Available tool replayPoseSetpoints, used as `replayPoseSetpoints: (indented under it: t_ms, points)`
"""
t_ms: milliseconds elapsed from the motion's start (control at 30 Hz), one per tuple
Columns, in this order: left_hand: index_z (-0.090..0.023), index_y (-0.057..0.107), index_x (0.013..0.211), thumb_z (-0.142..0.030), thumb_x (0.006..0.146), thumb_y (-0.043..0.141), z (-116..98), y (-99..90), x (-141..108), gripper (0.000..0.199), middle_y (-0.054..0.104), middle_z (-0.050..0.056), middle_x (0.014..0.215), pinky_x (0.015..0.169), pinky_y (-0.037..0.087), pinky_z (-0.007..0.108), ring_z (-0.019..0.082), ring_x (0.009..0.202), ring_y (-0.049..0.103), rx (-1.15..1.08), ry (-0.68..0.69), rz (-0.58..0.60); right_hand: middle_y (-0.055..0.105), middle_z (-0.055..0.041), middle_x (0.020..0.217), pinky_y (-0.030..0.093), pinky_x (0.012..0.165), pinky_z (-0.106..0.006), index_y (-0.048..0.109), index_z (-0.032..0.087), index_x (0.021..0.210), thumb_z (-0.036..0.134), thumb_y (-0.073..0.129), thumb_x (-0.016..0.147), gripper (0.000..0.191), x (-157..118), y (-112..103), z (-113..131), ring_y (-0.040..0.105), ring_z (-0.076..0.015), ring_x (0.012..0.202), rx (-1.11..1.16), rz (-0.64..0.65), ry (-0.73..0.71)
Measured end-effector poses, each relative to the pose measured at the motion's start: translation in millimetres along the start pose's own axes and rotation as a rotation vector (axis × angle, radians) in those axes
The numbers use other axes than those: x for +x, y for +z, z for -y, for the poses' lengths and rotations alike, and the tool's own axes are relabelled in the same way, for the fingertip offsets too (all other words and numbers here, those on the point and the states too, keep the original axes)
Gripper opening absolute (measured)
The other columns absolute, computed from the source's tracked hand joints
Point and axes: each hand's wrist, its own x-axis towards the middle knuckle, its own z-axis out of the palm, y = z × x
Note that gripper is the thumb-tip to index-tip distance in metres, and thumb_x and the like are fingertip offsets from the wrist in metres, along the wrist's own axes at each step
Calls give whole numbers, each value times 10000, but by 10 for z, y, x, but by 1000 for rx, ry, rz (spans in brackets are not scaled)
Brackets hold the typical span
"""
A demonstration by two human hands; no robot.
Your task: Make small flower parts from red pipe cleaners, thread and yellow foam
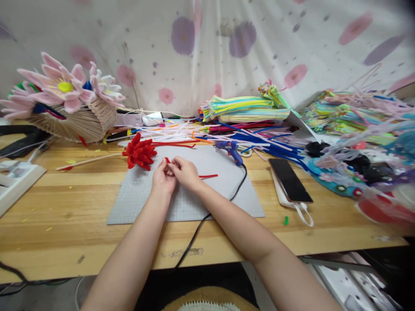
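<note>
Wood table (65,242), floral curtain (145,56) behind, gray mat (129,209) on the table. Both hands were together over the mat, near its middle. Left hand (162,180) was palm partly up, fingers curled in; right hand (186,170) came in from the side, fingertips bent and close together. Small red piece (167,160) showed at the fingertips, apparently pinched between the two hands; exact finger overlap too small to tell. Red strip (209,176) stuck out past the right wrist; could not tell if it joined the piece.

Red flower (139,152) lay just left of the hands, over the mat's far left corner, its stick (94,162) pointing left across the wood. Glue gun (231,150) sat at the far right of the mat, nozzle toward the left; its cord (194,236) ran under the right forearm. Phone (290,179) was right of the mat.

For good handling, one hand likely needed to stay a steady anchor while the other made small, even moves, with a light pinch to avoid flattening the fuzz. Forearm best kept off the cord, as a tug could drag the gun; fingers best clear of the nozzle, heat unknown.
</note>
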Motion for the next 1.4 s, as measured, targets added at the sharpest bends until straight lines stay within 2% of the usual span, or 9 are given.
replayPoseSetpoints:
  t_ms: [233, 467, 567, 667, 800, 967, 1100, 1200, 1400]
  points:
    - [-137, 520, 527, -116, 817, 529, -97, 51, -52, 291, 537, -27, 484, 569, 458, 147, 30, 455, 501, -68, -41, 13, 664, 8, 836, 410, 692, -222, 595, 271, 1030, 414, 426, 858, 280, -48, 94, 62, 588, -127, 756, 34, -124, 95]
    - [-134, 537, 564, -177, 820, 537, -83, 70, -91, 259, 563, -4, 536, 551, 463, 164, 55, 518, 542, -37, -131, 119, 665, -25, 884, 437, 716, -221, 612, 202, 979, 369, 429, 847, 281, 46, 135, 50, 600, -127, 797, 232, -178, 89]
    - [-140, 570, 618, -237, 760, 616, -99, 26, -47, 178, 527, -19, 532, 452, 400, 138, 42, 477, 499, 76, -130, 200, 654, -25, 813, 430, 656, -204, 626, 164, 898, 298, 478, 809, 219, 146, -31, 54, 584, -115, 729, 297, -89, 145]
    - [-155, 628, 726, -302, 666, 695, -208, -53, 1, 172, 508, -36, 549, 432, 384, 135, 37, 461, 470, 320, 13, 284, 603, 0, 698, 374, 562, -187, 633, 129, 787, 244, 558, 739, 145, 245, -362, 66, 496, -74, 589, 278, 79, 162]
    - [-142, 659, 688, -274, 586, 742, -370, -137, -5, 186, 566, 0, 577, 429, 399, 148, 66, 487, 499, 794, 199, 449, 436, 57, 494, 226, 452, -212, 666, 137, 761, 300, 632, 670, 190, 339, -812, 102, 299, -43, 445, 54, 503, 132]
    - [-138, 649, 602, -261, 604, 723, -366, -144, -85, 144, 557, 21, 510, 360, 358, 171, 90, 421, 483, 966, -43, 647, 360, 70, 437, 196, 438, -217, 696, 155, 793, 351, 675, 634, 253, 412, -980, 214, 297, -41, 428, -237, 782, 82]
    - [-133, 644, 594, -239, 603, 728, -348, -153, -89, 136, 525, 13, 476, 349, 345, 167, 77, 390, 449, 970, -35, 694, 354, 73, 454, 192, 431, -212, 689, 153, 794, 363, 684, 624, 270, 440, -921, 217, 290, -39, 434, -231, 843, 77]
    - [-132, 650, 598, -249, 601, 733, -390, -179, -75, 143, 500, 3, 445, 350, 342, 166, 64, 362, 415, 921, 33, 660, 380, 68, 507, 187, 425, -205, 662, 154, 784, 359, 645, 656, 242, 422, -881, 148, 283, -37, 452, -73, 805, 51]
    - [-128, 648, 587, -174, 537, 760, -412, -189, -61, 130, 529, 11, 459, 352, 316, 167, 63, 375, 427, 853, 3, 600, 388, 66, 535, 209, 445, -202, 622, 151, 732, 343, 608, 679, 199, 313, -844, 59, 289, -44, 474, 44, 711, 37]
